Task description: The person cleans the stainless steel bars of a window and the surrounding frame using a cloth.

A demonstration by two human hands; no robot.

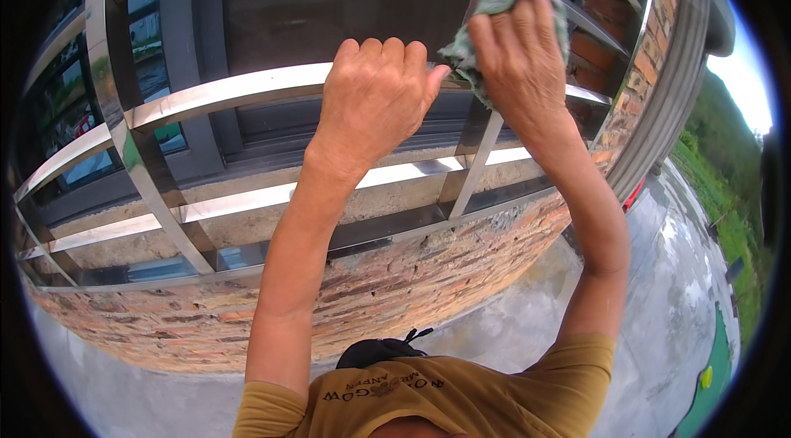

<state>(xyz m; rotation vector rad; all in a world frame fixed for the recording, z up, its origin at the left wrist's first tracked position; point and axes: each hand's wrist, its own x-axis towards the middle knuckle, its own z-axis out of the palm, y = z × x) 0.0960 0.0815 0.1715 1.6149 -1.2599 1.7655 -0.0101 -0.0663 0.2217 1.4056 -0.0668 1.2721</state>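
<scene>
A polished metal window grille (241, 87) stands in front of a dark-framed window. My left hand (377, 95) is closed around one of its horizontal bars near the middle, knuckles up. To its right, my right hand (522, 55) presses a crumpled pale green cloth (460, 55) against the upper bars, by an upright. The cloth spreads out past the fingertips and on both sides of the hand. The bar parts under both hands are hidden.
Below the grille runs a rough brick wall (395, 289) down to a grey concrete floor (525, 296). At the right, a grey ribbed pipe or column (661, 92) stands beside the brick corner. A green mat or sheet (704, 388) lies on the floor at the lower right.
</scene>
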